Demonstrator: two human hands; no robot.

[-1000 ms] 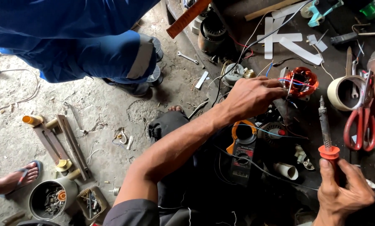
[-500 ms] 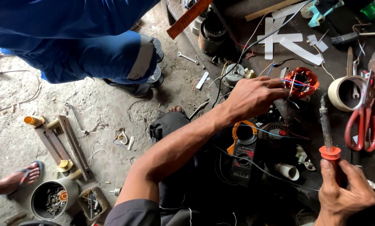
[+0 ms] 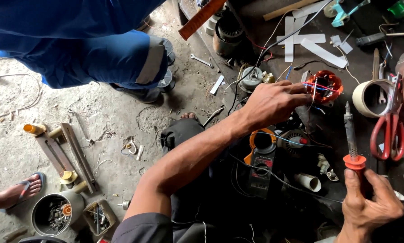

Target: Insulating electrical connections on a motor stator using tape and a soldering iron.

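On the dark cluttered workbench (image 3: 337,148), left hand (image 3: 274,103) reaches to a copper-wound motor stator (image 3: 324,86) — fingertips seemingly pinching its thin wires. Right hand (image 3: 368,202) grips an upright orange-collared soldering iron (image 3: 351,139), fist closed.

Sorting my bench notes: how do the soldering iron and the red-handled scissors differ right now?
The soldering iron stands upright, gripped in the right hand; the scissors lie flat on the bench, untouched. The iron is one slim shaft with an orange collar; the scissors have two red loop handles. The left hand holds neither one. Both sit at the bench's right side.
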